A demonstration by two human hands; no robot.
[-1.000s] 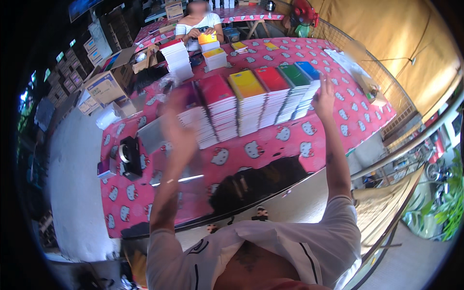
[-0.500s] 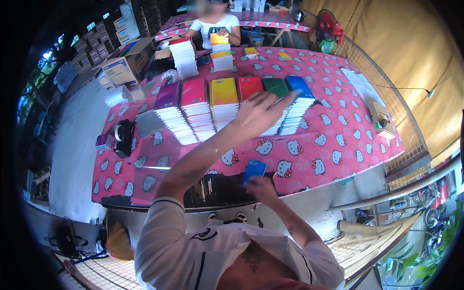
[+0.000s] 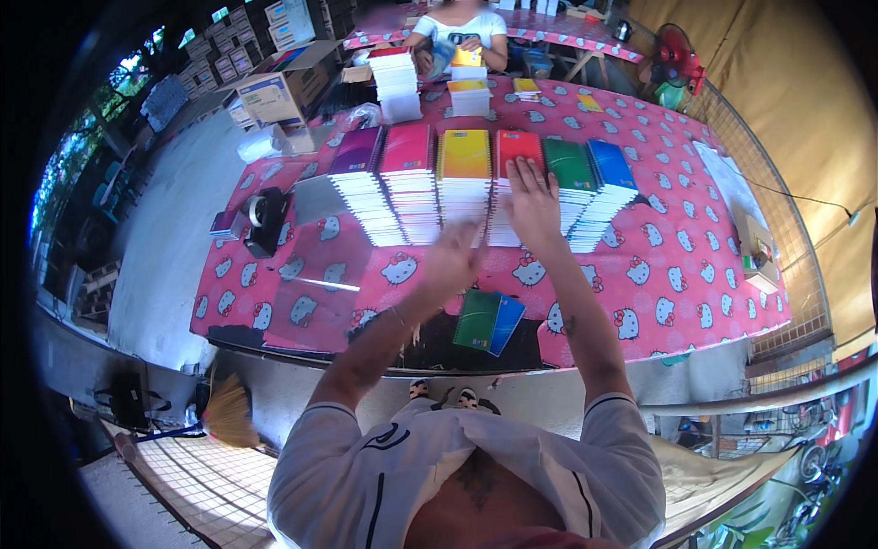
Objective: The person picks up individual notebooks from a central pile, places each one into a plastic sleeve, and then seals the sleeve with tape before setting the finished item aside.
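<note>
Stacks of spiral notebooks stand in a row: a purple stack [image 3: 355, 151], a pink stack [image 3: 409, 148], a yellow stack [image 3: 465, 154], a red stack [image 3: 518, 146], a green stack [image 3: 567, 163] and a blue stack [image 3: 611, 165]. My right hand [image 3: 536, 203] rests on the red stack's top notebook, fingers stretched out flat. In front of the yellow stack's lower part is my left hand [image 3: 453, 261]; motion smears its fingers. Nearer me, a green notebook [image 3: 477, 317] partly overlaps a blue notebook [image 3: 506, 323] at the table's front edge.
A pink patterned cloth [image 3: 672, 306] covers the table. A tape dispenser [image 3: 265, 220] sits at the left, a small cardboard box [image 3: 757, 252] at the right. Across the table, a person [image 3: 457, 41] handles yellow-covered notebooks beside taller stacks [image 3: 396, 87]. An open carton [image 3: 279, 91] stands far left.
My right hand has left the blue notebook by the front edge and moved forward onto the red stack. A green notebook now lies beside the blue one. My left hand has drawn back from the stacks' tops.
</note>
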